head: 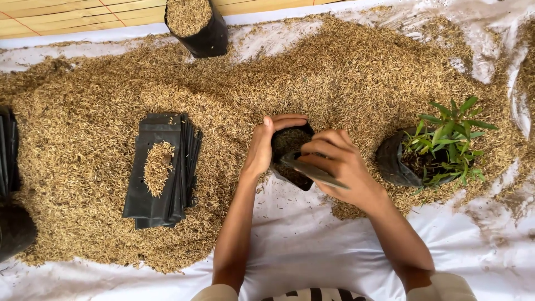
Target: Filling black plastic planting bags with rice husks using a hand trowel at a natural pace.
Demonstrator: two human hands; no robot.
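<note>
Flat bag stack (161,170), potted seedling (440,147), filled bag (195,25) w/ husks.

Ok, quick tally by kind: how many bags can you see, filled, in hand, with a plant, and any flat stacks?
Black bag filled with husk: 1
Black bag in both hands, left hand, right hand: 1
Black bag with green plant: 1
Stack of flat black bags, husk on top: 1
Dark bags cut off at the left edge, too cropped to count.
Total: 4

Single head view, looking steeply down, close over husk-strewn ground
</note>
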